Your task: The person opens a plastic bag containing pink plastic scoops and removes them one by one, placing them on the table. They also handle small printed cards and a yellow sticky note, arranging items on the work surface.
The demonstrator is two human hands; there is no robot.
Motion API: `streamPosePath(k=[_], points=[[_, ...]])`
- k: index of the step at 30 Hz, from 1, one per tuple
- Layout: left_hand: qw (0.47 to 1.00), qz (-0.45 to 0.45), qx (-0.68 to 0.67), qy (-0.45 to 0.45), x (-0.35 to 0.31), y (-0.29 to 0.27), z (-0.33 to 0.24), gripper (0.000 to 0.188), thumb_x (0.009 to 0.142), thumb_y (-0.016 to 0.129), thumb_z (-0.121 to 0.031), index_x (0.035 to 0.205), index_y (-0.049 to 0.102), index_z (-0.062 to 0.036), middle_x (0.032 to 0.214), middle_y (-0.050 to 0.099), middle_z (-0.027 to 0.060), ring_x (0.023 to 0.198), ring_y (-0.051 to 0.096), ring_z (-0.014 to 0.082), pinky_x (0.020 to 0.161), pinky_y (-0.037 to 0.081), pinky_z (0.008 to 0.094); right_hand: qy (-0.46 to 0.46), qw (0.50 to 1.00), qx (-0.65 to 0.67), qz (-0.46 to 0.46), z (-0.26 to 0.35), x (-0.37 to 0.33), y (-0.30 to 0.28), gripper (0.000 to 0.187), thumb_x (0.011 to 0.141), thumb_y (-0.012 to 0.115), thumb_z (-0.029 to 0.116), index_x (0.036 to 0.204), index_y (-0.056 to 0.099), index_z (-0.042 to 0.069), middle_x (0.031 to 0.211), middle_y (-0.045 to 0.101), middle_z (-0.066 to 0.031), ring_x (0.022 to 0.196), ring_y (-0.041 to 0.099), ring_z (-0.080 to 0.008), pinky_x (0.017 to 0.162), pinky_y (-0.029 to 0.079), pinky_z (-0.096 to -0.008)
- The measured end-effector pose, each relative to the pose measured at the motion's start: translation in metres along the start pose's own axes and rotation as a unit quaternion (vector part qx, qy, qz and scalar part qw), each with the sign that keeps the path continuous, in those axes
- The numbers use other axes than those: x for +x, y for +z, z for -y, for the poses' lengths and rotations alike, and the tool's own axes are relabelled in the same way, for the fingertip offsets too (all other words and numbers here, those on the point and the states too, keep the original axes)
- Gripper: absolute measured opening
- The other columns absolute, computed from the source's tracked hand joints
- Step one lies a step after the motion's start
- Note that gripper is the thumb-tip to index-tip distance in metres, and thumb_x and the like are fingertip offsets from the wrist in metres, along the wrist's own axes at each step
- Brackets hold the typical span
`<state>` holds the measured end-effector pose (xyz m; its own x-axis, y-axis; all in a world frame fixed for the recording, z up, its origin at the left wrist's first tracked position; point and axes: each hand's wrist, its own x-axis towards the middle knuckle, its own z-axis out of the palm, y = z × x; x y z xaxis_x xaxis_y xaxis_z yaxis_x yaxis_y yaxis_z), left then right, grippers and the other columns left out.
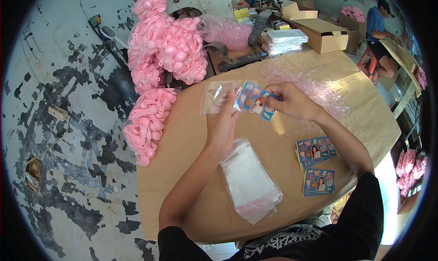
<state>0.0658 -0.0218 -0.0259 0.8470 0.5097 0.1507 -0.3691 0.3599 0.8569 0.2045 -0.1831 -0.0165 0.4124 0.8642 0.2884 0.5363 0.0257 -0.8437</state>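
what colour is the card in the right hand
The card is blue with a multicoloured print, best seen in the head view.

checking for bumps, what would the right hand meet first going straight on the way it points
Beyond the blue card it holds, the right hand would probably meet the clear bag in the left hand first, though depth is unclear.

my right sleeve [362,208] was black, my card [250,97] blue with multicoloured pictures, the tabletop [159,181] brown, the bagged pieces [182,49] pink.
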Motion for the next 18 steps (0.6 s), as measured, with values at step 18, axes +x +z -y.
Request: streamPosePath(k=[18], points=[[0.974,0.142,0.142,0.107,-0.019,0.01,0.019,0.057,0.098,0.059,-0.027,0.145,0.035,-0.0065,0.138,0.051,0.0099,0.123,0.051,0.0167,0.101,0.045,0.0357,0.019,0.996,0.088,0.017,0.023,-0.008,0.021,0.032,0.096,0.063,0.033,0.102,0.07,0.003,0.071,0.061,0.0008,0.061,0.054,-0.0065,0.058,0.045,-0.0239]])
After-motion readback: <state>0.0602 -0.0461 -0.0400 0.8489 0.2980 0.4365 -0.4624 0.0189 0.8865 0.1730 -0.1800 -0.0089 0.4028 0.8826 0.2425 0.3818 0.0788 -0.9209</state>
